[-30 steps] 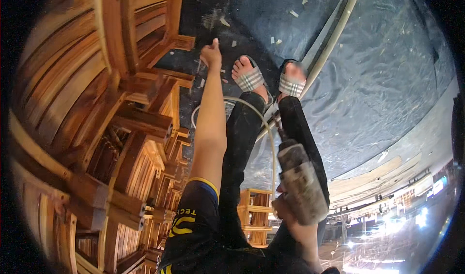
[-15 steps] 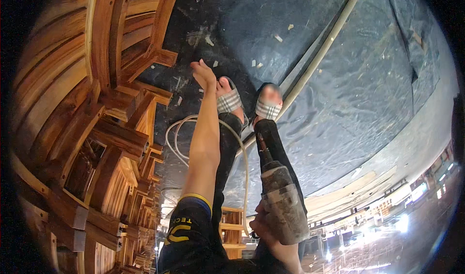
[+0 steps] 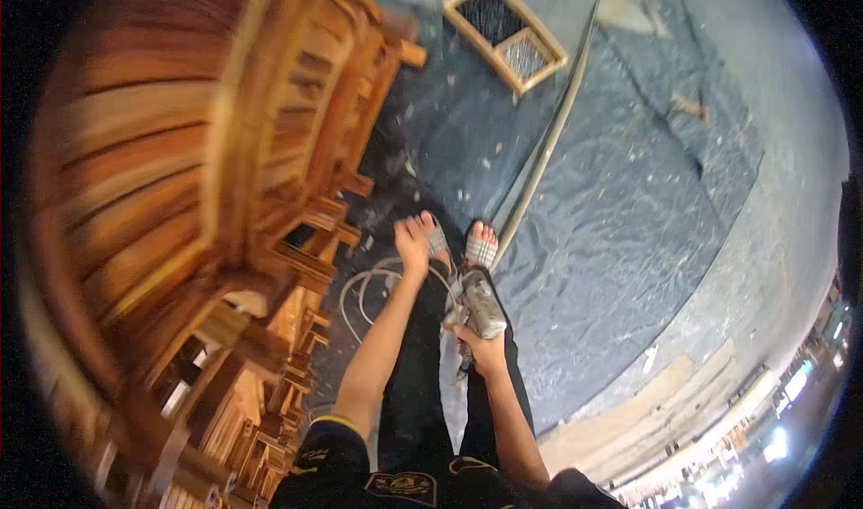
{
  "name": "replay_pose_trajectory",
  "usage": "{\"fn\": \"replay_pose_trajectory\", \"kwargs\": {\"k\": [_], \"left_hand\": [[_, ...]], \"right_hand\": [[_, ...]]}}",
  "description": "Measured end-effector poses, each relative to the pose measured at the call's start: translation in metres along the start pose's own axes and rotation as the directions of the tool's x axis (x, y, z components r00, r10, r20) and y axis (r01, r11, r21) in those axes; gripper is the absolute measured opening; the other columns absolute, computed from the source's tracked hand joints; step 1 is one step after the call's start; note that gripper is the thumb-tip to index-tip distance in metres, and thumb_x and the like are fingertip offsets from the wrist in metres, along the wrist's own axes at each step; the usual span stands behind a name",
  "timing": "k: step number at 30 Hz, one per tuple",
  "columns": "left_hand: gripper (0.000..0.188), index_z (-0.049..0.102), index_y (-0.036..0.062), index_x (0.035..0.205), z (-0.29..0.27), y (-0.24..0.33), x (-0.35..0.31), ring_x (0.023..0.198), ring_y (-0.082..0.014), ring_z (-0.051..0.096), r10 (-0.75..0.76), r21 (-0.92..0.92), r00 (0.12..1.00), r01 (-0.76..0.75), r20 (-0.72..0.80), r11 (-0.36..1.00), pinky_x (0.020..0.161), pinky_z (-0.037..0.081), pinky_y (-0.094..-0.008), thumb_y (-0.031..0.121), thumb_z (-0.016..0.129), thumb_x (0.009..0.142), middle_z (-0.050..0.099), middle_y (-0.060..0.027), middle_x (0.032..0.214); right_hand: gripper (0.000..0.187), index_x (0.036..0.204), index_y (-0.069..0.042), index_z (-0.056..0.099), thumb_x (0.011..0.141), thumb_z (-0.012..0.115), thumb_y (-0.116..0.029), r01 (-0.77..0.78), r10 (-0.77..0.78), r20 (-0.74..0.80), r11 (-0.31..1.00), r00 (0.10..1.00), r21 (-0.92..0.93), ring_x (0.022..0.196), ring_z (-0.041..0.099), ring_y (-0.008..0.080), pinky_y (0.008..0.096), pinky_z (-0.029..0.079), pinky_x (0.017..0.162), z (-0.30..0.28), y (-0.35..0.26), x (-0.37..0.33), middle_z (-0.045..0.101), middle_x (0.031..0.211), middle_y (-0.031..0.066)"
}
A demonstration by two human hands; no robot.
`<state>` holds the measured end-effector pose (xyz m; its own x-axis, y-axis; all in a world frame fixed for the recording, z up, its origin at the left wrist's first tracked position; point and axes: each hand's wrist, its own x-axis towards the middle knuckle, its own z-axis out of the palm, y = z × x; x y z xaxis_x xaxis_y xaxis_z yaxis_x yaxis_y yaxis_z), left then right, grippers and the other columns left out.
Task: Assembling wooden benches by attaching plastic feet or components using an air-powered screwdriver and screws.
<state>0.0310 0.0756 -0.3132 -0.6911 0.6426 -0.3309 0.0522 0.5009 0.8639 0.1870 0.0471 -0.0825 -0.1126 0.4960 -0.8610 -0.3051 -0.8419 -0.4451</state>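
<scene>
The right hand [image 3: 485,352] was closed around a grey power tool [image 3: 481,307], held just above the person's sandalled feet [image 3: 476,246]. The left hand [image 3: 413,244], fingers loosely spread and holding nothing, reached beside the stacked wooden furniture [image 3: 180,194]. A coiled cord [image 3: 364,293] lay below it. Well beyond both hands, a two-compartment wooden frame [image 3: 505,32] rested on the blue tarpaulin [image 3: 629,194]; its contents could not be told.

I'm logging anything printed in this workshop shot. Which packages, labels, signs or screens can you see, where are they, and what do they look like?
Shirt badge: on the person's dark shirt at the bottom edge, a small rounded patch, yellow on black.
Lit panels: far lower right rim, small bright white and bluish patches; too blurred to tell whether they are signs or screens.
No packages show, and no label can be made out on the grey power tool in the right hand.
</scene>
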Motion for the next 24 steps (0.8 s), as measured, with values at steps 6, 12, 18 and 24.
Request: {"fn": "replay_pose_trajectory", "kwargs": {"k": [6, 12, 18, 24], "left_hand": [[0.012, 0.043, 0.0066, 0.083, -0.086, 0.251, -0.122, 0.053, -0.0143, 0.049, -0.461, -0.289, 0.757, 0.621, 0.464, 0.729, 0.047, 0.040, -0.0276, 0.011, 0.042, 0.095, 0.050, -0.0056, 0.065], [0.016, 0.045, 0.0013, 0.107, -0.128, 0.357, -0.126, 0.058, -0.0181, 0.048, -0.315, -0.417, 0.693, 0.670, 0.649, 0.614, 0.052, 0.041, -0.0307, 0.004, 0.041, 0.093, 0.047, -0.0069, 0.067], [0.017, 0.051, 0.0002, 0.098, -0.106, 0.257, -0.046, 0.048, -0.0108, 0.038, -0.394, -0.520, 0.722, 0.687, 0.569, 0.508, 0.045, 0.031, -0.0259, 0.009, 0.040, 0.088, 0.032, 0.0018, 0.058], [0.019, 0.058, 0.0033, 0.083, 0.011, 0.085, 0.097, 0.036, -0.0131, 0.039, -0.517, -0.046, 0.832, 0.535, 0.199, 0.844, 0.032, 0.028, -0.0282, 0.022, 0.052, 0.084, 0.041, -0.0023, 0.052]], "right_hand": [[0.030, 0.084, -0.001, 0.058, 0.056, 0.056, 0.009, 0.081, -0.080, -0.010, 0.987, 0.997, 0.138, 0.058, 0.055, 0.0178, 0.0275, 0.043, 0.047, -0.033, -0.039, -0.068, 0.058, 0.078, 0.0072], [0.031, 0.091, -0.001, 0.053, 0.061, 0.054, 0.009, 0.332, -0.337, 0.038, 0.938, 0.941, 0.100, 0.047, 0.053, 0.0170, 0.0283, 0.043, 0.042, -0.027, -0.130, -0.116, 0.056, 0.073, 0.0079], [0.028, 0.089, -0.002, 0.054, 0.063, 0.053, 0.008, 0.509, -0.501, -0.135, 0.861, 0.855, 0.022, 0.048, 0.050, 0.0136, 0.0265, 0.040, 0.042, -0.039, -0.142, -0.065, 0.055, 0.073, 0.0054], [0.027, 0.089, -0.002, 0.054, 0.064, 0.053, 0.007, 0.570, -0.588, -0.391, 0.803, 0.709, -0.173, 0.049, 0.046, 0.0104, 0.0235, 0.036, 0.042, -0.091, -0.097, 0.086, 0.053, 0.072, 0.0042]]}}
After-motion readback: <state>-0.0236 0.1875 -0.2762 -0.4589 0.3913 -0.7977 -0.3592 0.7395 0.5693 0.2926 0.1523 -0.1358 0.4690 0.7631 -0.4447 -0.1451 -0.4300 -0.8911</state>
